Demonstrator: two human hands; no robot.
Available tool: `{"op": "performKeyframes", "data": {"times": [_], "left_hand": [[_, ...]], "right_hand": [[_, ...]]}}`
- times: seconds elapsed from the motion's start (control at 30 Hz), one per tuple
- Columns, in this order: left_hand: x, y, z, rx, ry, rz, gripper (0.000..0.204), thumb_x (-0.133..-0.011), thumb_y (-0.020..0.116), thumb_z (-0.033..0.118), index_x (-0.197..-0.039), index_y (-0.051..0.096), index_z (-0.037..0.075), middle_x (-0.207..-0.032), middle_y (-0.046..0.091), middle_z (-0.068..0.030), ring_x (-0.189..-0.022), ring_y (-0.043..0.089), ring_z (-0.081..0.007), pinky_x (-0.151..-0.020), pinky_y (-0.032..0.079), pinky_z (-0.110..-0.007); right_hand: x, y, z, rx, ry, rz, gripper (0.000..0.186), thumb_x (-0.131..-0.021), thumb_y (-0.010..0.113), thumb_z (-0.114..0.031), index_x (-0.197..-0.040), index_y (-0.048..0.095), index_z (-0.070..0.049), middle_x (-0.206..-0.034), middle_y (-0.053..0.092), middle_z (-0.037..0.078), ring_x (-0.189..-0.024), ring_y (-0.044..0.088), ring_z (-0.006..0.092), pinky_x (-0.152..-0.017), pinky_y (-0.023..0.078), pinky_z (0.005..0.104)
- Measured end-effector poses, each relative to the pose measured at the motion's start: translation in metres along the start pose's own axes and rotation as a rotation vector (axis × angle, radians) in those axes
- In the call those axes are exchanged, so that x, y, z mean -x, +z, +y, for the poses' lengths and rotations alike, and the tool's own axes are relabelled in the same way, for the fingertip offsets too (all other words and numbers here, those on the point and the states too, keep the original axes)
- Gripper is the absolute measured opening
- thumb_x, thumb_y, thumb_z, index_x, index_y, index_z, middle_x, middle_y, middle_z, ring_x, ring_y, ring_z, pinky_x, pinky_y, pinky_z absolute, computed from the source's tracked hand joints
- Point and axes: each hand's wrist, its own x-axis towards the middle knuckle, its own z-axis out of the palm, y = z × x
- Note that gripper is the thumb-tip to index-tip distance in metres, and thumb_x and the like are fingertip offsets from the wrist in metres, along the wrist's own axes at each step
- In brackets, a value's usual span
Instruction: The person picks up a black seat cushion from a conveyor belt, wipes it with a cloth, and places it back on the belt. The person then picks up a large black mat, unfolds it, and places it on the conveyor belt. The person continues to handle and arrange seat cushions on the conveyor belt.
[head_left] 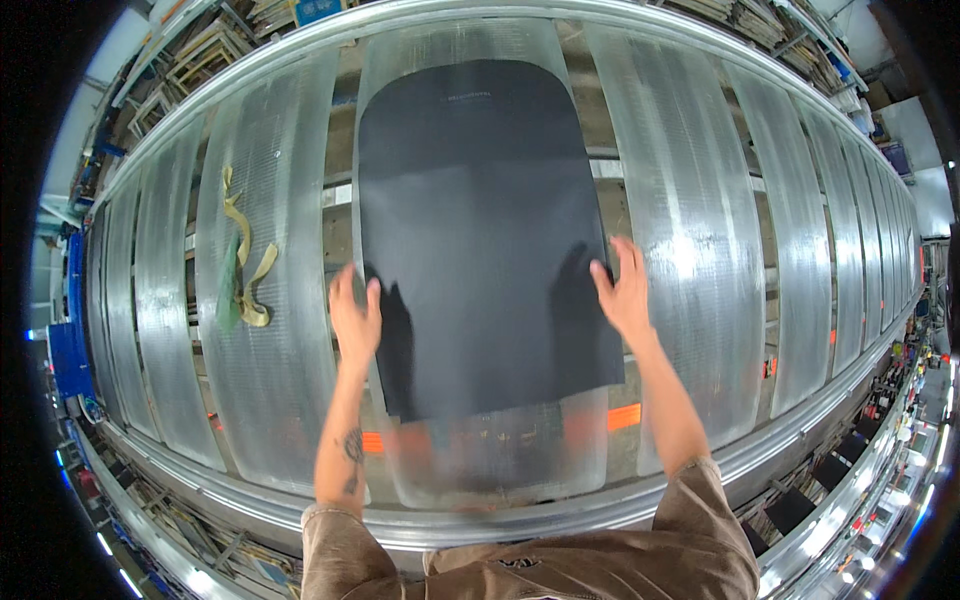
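Observation:
A large dark grey panel (475, 220), flat and rounded at its far end, lies on a translucent ribbed board (490, 470) in front of me. Its near edge is straight and a little slanted, and a small pale print shows near the far end. My left hand (356, 312) hovers by the panel's left edge with fingers apart. By the right edge is my right hand (624, 292), its fingers also spread. Both hands cast shadows on the panel. Neither holds anything; whether a fingertip touches the edge I cannot tell.
More translucent boards (690, 250) stand in a row on both sides, with gaps between them. On the left board lie a yellowish strip (262, 270) and a green scrap (229, 285). A metal rail (520, 530) runs along the near side. Wooden frames (205, 55) are stacked beyond the far rail.

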Motion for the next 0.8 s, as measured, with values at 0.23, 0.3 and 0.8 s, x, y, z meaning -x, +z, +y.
{"op": "performKeyframes", "data": {"times": [0.23,0.3,0.8], "left_hand": [[0.2,-0.03,0.003,0.073,-0.568,-0.109,0.091,-0.081,0.083,0.042,-0.142,0.042,-0.012,-0.133,0.055,-0.0322,-0.125,0.054,-0.0444,-0.106,0.043,-0.047],[0.213,-0.041,0.009,0.153,-0.601,-0.09,0.091,-0.076,0.087,0.039,-0.139,0.046,-0.013,-0.127,0.061,-0.0317,-0.121,0.058,-0.0442,-0.103,0.046,-0.046],[0.234,-0.043,0.01,-0.117,-0.297,-0.184,0.077,-0.079,0.084,0.025,-0.138,0.049,-0.012,-0.15,0.04,-0.0312,-0.139,0.035,-0.0473,-0.115,0.034,-0.048]], "right_hand": [[0.17,-0.025,-0.01,-0.109,0.478,-0.045,0.083,-0.08,0.083,-0.046,-0.133,0.051,0.008,-0.118,0.063,0.029,-0.108,0.063,0.043,-0.09,0.051,0.0478],[0.192,-0.031,-0.016,-0.191,0.573,-0.054,0.074,-0.08,0.085,-0.042,-0.127,0.056,0.008,-0.109,0.068,0.027,-0.095,0.071,0.0362,-0.083,0.055,0.0427],[0.199,-0.048,0.005,-0.044,0.397,-0.084,0.054,-0.079,0.083,-0.036,-0.116,0.068,0.001,-0.097,0.07,0.021,-0.087,0.068,0.0333,-0.075,0.054,0.0404]]}}
